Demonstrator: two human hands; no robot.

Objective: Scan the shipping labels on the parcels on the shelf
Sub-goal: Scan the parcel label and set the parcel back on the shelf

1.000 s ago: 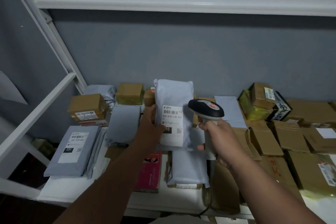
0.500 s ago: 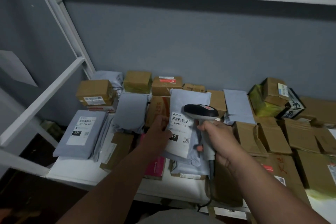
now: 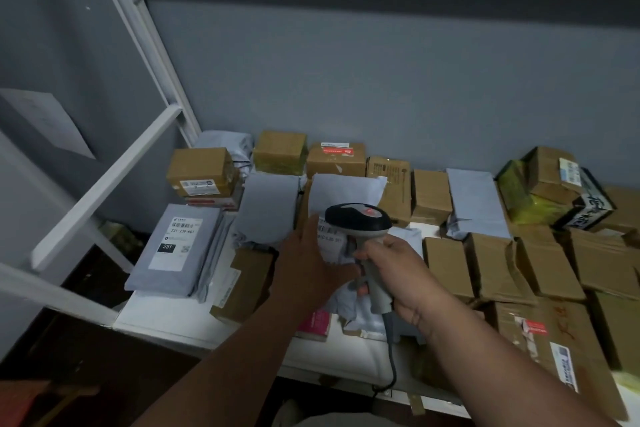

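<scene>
A grey mailer parcel (image 3: 346,191) lies tilted back on the pile in the middle of the white shelf (image 3: 162,319). Its white shipping label (image 3: 330,236) is partly covered. My left hand (image 3: 311,263) lies on the parcel's left side with the fingers fairly straight and the thumb across the label. My right hand (image 3: 405,274) grips the handle of a grey and black barcode scanner (image 3: 358,217). The scanner's head sits just over the label and hides part of it.
A grey mailer marked 231 (image 3: 176,246) lies at the left front. Several brown cardboard boxes (image 3: 498,263) fill the right and back. A pink packet (image 3: 317,321) lies under my left wrist. A slanted white frame bar (image 3: 104,184) crosses the left. The scanner cable (image 3: 391,371) hangs over the front edge.
The grey parcel went from held upright to laid back on the pile, and my left hand flattened onto it. The scanner stayed over the label. My view shifted left and down.
</scene>
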